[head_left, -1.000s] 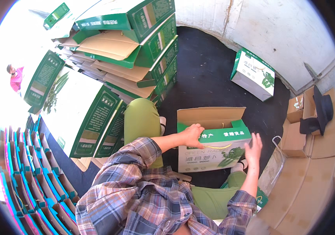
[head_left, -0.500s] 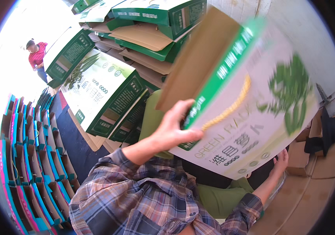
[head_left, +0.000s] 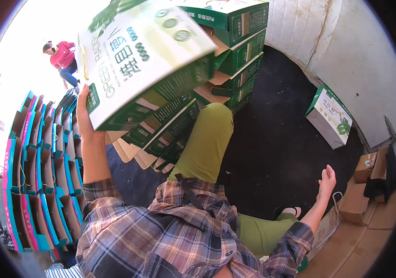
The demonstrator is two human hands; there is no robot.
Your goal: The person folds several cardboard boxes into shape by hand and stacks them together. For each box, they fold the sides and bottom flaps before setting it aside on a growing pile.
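My left hand (head_left: 84, 104) is closed on the edge of a white and green gift carton (head_left: 147, 58), printed with leafy vegetables and fitted with a yellow rope handle. The carton is raised over a stack of similar green cartons (head_left: 175, 123) at the far left of my knee. Part of that stack is hidden behind it, as are most of the left fingers. Off to the right, above the floor, my right hand (head_left: 326, 183) is empty, its fingers extended and loosely bent.
Rows of turquoise and pink open cartons (head_left: 45, 171) stand at the left. Another green and white carton (head_left: 331, 116) lies on the dark floor (head_left: 276, 139) by the pale wall (head_left: 346, 51). Brown cardboard boxes (head_left: 353, 199) are at the right. A person (head_left: 63, 60) in red is beyond the rows.
My left hand has swung the carton from right of centre to the far left, above the stack. My right hand has stayed out at the right. The carton by the wall has come into view.
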